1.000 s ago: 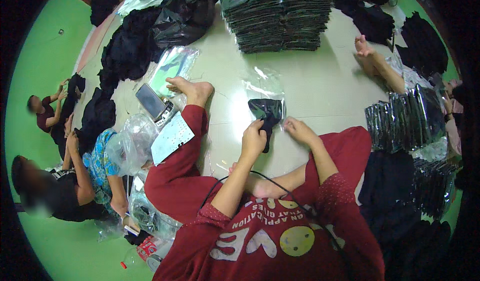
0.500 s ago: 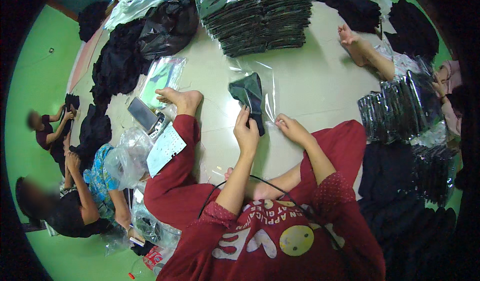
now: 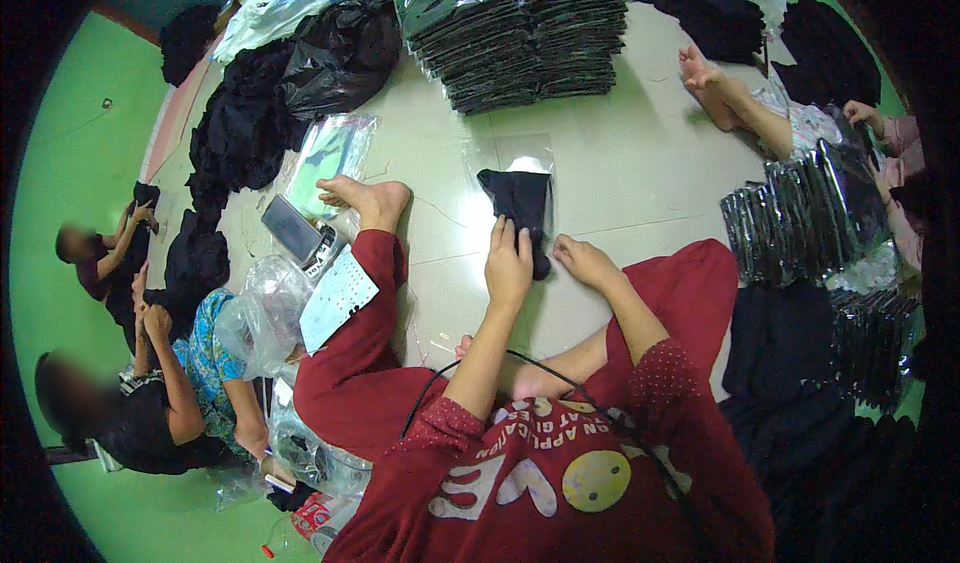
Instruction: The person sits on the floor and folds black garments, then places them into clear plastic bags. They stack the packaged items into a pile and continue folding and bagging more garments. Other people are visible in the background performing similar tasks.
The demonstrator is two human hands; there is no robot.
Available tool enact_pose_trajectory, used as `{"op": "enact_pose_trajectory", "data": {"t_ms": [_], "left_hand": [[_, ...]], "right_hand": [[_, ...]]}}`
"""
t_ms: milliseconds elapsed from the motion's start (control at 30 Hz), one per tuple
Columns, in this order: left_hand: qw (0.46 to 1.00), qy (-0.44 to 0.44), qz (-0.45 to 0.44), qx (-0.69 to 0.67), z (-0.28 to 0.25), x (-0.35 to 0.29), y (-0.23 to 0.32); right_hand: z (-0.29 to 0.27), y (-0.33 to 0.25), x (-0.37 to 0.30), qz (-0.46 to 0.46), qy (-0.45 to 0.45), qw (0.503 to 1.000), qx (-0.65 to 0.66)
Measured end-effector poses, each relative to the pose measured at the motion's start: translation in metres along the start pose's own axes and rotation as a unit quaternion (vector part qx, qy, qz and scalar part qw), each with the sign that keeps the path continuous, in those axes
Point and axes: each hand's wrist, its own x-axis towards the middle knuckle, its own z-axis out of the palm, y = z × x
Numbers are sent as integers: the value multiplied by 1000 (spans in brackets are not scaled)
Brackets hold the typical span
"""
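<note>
On the floor ahead of me, a folded black cloth piece (image 3: 519,198) lies mostly inside a clear plastic bag (image 3: 538,153). A white patch shows at its far end; I cannot tell whether it is a card or glare. My left hand (image 3: 510,261) is on the near part of the cloth, its fingers closed over it, and a rounded end sticks out beside them. To the right, my right hand (image 3: 588,263) is closed in a pinch at the bag's near right edge. The thin film between those fingertips is hard to see.
Beyond the bag rises a tall stack of packed dark items (image 3: 530,43). More packed bundles (image 3: 790,213) stand at the right. Beside my left leg are a phone (image 3: 291,229), a printed sheet (image 3: 340,301) and loose plastic (image 3: 265,313). Other people sit left and right.
The cloth, raised and greenish under the film before, now lies flatter and more upright in the bag. My left hand has moved slightly right, closer to my right hand.
</note>
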Motion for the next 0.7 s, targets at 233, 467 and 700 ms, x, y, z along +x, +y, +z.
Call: {"op": "enact_pose_trajectory", "data": {"t_ms": [233,467,700], "left_hand": [[964,-14,49,259,-9,-15,-21],[936,-143,111,301,1,-29,-20],[955,-43,114,270,-11,-39,-27]], "right_hand": [[6,-1,-1,-19,-2,1000,-14],[9,-1,0,-15,-11,1000,-15],[11,5,2,4,-27,1000,-5]]}}
